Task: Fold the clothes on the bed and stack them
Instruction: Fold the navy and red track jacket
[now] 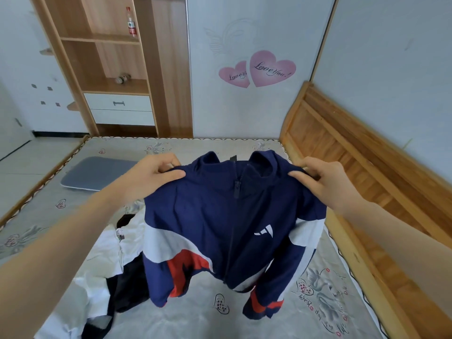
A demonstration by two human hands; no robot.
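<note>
A navy zip jacket with white and red panels is held up above the bed, front facing the camera, its hem and sleeve ends hanging down toward the mattress. Its left shoulder is pinched by the left hand, thumb on the front of the fabric and fingers curled behind; the right shoulder is pinched the same way by the right hand. So each grip is pressed together on cloth, not spread. The zip appears closed and the collar stands upright between the two hands. To the left of the jacket, a loose heap of white and black clothes lies crumpled on the mattress, unfolded. Farther back on the left, a flat grey pad rests on the bed; whether it is a folded garment cannot be told. No stack of folded clothes is seen, so the task is judged to be at an early stage: the jacket is not yet folded, and the heap is left.
</note>
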